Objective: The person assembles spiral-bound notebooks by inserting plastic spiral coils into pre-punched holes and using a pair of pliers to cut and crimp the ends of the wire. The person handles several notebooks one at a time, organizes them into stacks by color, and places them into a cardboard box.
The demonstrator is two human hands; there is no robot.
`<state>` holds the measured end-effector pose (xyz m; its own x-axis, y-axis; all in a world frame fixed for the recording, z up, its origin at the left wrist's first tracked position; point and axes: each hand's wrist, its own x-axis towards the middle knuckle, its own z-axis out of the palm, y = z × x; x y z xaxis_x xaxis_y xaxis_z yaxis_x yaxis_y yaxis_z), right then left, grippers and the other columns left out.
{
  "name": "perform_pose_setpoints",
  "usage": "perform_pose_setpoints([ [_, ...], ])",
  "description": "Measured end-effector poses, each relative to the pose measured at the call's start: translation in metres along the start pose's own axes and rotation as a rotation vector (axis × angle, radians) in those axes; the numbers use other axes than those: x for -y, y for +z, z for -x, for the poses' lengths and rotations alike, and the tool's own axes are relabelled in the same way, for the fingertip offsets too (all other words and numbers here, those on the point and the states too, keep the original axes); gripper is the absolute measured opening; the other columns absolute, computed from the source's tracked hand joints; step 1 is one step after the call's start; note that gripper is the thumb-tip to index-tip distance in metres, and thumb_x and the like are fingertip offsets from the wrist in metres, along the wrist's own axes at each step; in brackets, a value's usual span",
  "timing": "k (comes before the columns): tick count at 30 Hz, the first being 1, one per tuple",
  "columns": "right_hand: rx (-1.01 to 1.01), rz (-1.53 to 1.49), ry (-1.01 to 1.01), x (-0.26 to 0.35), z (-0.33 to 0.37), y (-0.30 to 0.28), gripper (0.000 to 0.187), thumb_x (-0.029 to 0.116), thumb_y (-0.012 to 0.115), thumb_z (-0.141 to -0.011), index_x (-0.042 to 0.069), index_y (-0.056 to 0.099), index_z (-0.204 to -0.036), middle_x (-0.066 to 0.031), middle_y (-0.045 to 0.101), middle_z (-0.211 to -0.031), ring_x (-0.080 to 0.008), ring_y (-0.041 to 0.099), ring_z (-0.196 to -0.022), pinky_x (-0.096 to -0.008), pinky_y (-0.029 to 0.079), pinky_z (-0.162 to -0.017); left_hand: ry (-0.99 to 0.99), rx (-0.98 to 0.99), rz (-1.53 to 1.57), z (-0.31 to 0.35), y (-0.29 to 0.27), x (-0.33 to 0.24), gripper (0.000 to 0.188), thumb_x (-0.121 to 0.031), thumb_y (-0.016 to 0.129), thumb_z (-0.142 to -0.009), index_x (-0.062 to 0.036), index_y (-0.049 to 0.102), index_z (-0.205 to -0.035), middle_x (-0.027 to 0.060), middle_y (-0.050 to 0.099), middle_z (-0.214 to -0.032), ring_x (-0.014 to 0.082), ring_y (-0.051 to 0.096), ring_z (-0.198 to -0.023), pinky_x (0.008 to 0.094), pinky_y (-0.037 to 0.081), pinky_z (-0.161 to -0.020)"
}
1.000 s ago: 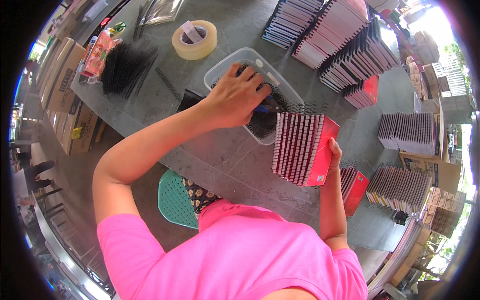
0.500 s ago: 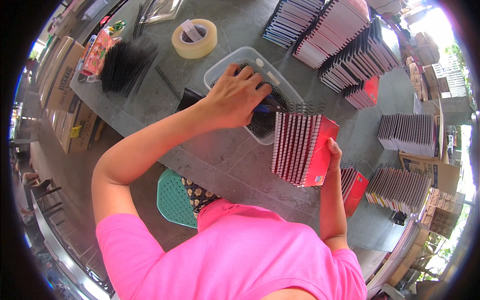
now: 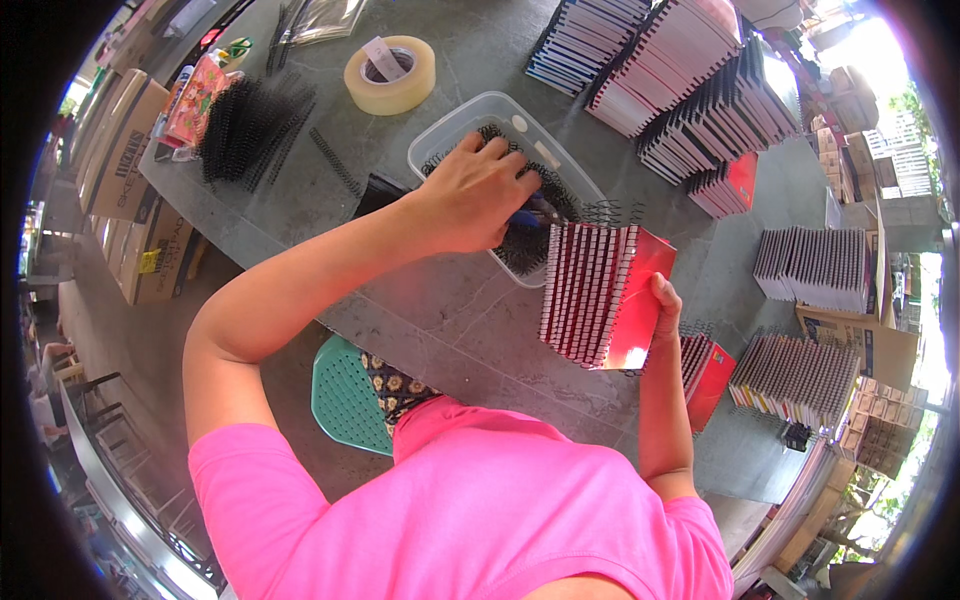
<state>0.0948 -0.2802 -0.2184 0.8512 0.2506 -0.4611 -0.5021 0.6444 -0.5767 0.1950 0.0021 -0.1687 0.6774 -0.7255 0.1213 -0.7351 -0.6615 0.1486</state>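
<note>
My left hand (image 3: pixel 478 190) is closed around a blue-handled hand tool that looks like pliers (image 3: pixel 524 216), mostly hidden by my fingers. The tool's dark head points at the top corner of a stack of red-covered spiral notebooks (image 3: pixel 590 295). Black coil ends (image 3: pixel 612 212) stick out past that edge of the stack. On its right side the stack is gripped by my right hand (image 3: pixel 667 305), thumb on the red cover. Under my left hand stands a clear plastic tub (image 3: pixel 575 170) holding many black coil pieces (image 3: pixel 520 250).
A tape roll (image 3: pixel 425 75) and a heap of black coils (image 3: pixel 250 130) lie at the far left. Tall notebook stacks (image 3: pixel 665 70) stand far right, more notebooks (image 3: pixel 812 268) at the right, and red ones (image 3: pixel 707 380) behind my right forearm. A green stool (image 3: pixel 345 395) is beside me.
The red notebook stack has tilted slightly, with a bright glint on its cover. My left hand has shifted only a little with the tool.
</note>
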Motion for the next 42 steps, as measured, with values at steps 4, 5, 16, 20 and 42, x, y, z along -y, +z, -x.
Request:
perform_pose_setpoints([
  [4, 0.005, -0.014, 0.007, 0.0, -0.001, -0.003, 0.059, 0.031, 0.067, -0.073, -0.003, 0.048, -0.117, -0.0158, 0.061, -0.104, -0.0265, 0.062, -0.089, -0.0388, 0.051, -0.081, 0.069, -0.16, -0.029, 0.0, -0.005, -0.003, 0.046, -0.015, 0.074, -0.057, -0.0094, 0.056, -0.099, 0.0057, 0.053, -0.092, 0.0228, 0.05, -0.095, 0.0373, 0.037, -0.084],
  [5, 0.002, -0.013, 0.007, 0.0, -0.001, -0.002, 0.059, 0.031, 0.067, -0.073, -0.003, 0.048, -0.117, -0.0157, 0.061, -0.104, -0.0265, 0.062, -0.089, -0.0388, 0.051, -0.08, 0.08, -0.178, -0.038, -0.001, -0.005, -0.005, 0.046, -0.015, 0.074, -0.057, -0.0092, 0.056, -0.099, 0.0055, 0.053, -0.091, 0.0227, 0.05, -0.095, 0.0373, 0.037, -0.084],
  [16, -0.04, 0.001, -0.005, 0.0, -0.001, -0.002, 0.057, 0.031, 0.068, -0.071, -0.002, 0.05, -0.115, -0.0146, 0.062, -0.102, -0.0262, 0.062, -0.086, -0.0391, 0.052, -0.078, -0.046, 0.023, 0.043, -0.001, 0.003, -0.007, 0.046, -0.014, 0.073, -0.058, -0.0082, 0.056, -0.1, 0.0054, 0.053, -0.091, 0.0234, 0.05, -0.093, 0.039, 0.038, -0.085],
  [20, -0.046, -0.011, -0.008, 0.0, -0.002, 0.0, 0.057, 0.03, 0.068, -0.071, -0.001, 0.05, -0.115, -0.0147, 0.062, -0.102, -0.0262, 0.062, -0.086, -0.0391, 0.052, -0.078, 0.046, -0.193, -0.029, -0.001, -0.008, -0.004, 0.047, -0.015, 0.073, -0.058, -0.0083, 0.056, -0.102, 0.0063, 0.053, -0.094, 0.0235, 0.05, -0.095, 0.0382, 0.037, -0.088],
  [42, -0.078, 0.075, 0.038, 0.004, 0.0, 0.008, 0.058, 0.031, 0.068, -0.07, -0.002, 0.05, -0.113, -0.0149, 0.061, -0.101, -0.0257, 0.062, -0.086, -0.0382, 0.052, -0.077, 0.109, -0.154, -0.009, -0.002, -0.004, -0.006, 0.04, -0.012, 0.071, -0.058, -0.0068, 0.056, -0.095, 0.0064, 0.054, -0.087, 0.0229, 0.053, -0.091, 0.0349, 0.042, -0.077],
])
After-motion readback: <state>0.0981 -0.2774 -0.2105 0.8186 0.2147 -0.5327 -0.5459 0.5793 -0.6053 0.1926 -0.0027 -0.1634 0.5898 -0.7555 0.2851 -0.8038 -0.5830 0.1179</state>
